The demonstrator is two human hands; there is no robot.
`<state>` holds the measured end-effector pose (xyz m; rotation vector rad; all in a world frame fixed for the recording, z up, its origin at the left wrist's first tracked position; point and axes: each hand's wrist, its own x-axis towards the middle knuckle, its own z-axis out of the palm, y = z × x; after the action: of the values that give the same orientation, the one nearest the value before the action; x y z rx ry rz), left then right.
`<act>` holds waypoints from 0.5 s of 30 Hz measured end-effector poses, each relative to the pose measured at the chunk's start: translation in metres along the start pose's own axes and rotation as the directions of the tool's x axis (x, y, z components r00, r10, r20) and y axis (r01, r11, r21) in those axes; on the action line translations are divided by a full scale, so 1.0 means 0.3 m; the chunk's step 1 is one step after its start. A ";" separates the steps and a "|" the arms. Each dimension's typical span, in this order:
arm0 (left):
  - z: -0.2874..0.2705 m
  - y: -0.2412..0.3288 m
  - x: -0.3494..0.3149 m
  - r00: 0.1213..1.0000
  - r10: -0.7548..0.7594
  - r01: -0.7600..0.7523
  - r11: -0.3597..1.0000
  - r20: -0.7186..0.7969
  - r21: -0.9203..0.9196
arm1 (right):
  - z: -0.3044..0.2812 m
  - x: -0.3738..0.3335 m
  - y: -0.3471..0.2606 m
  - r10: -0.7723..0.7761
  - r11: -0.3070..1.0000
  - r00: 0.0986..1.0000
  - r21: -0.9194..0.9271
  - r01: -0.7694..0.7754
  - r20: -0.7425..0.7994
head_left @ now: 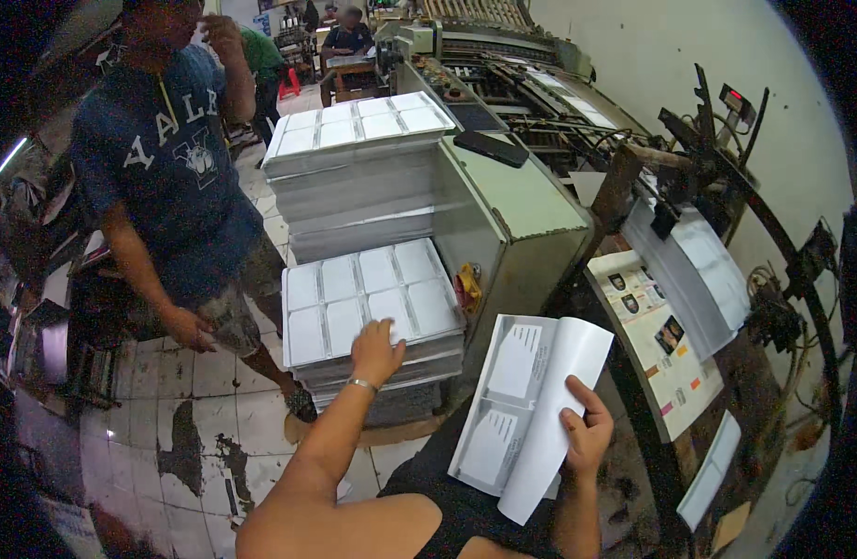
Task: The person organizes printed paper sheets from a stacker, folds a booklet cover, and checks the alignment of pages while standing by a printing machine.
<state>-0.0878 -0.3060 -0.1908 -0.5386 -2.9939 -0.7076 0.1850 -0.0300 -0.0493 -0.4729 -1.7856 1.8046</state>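
Note:
Bent over into a curl, a printed sheet [512, 363] with grey borders and white panels is in my right hand [587, 430]. The thumb and fingers of that hand close on its right edge. My left hand [377, 354], with a bracelet at the wrist, reaches over the near edge of a lower stack of printed sheets [368, 289]. Its fingers are spread and partly bent; whether they press on the top sheet I cannot tell. A taller stack [354, 177] of similar sheets stands just behind.
At left stands a person in a dark blue shirt [181, 168], one hand raised. A pale green machine cabinet [531, 200] carrying a black phone [491, 148] flanks the stacks. On the right, a slanted board with a colour print [652, 326] sits below metal arms. Other people are farther back.

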 end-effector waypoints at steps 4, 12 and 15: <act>-0.021 -0.017 -0.024 0.998 0.038 -0.025 0.964 -0.045 0.266 | 0.021 -0.006 -0.002 0.008 1.000 1.000 0.007 -0.008 0.016; 0.000 -0.125 -0.021 0.981 0.163 -0.180 0.967 0.107 0.178 | 0.023 0.019 0.032 -0.026 0.999 0.999 0.019 0.025 0.043; -0.038 -0.174 -0.001 0.989 0.148 -0.147 0.986 0.011 -0.074 | 0.024 0.011 0.038 0.031 0.999 0.999 0.030 -0.032 0.026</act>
<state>-0.1057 -0.3547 -0.2030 -0.7642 -2.9134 -0.8063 0.1766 -0.0332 -0.0599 -0.4707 -1.7740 1.8650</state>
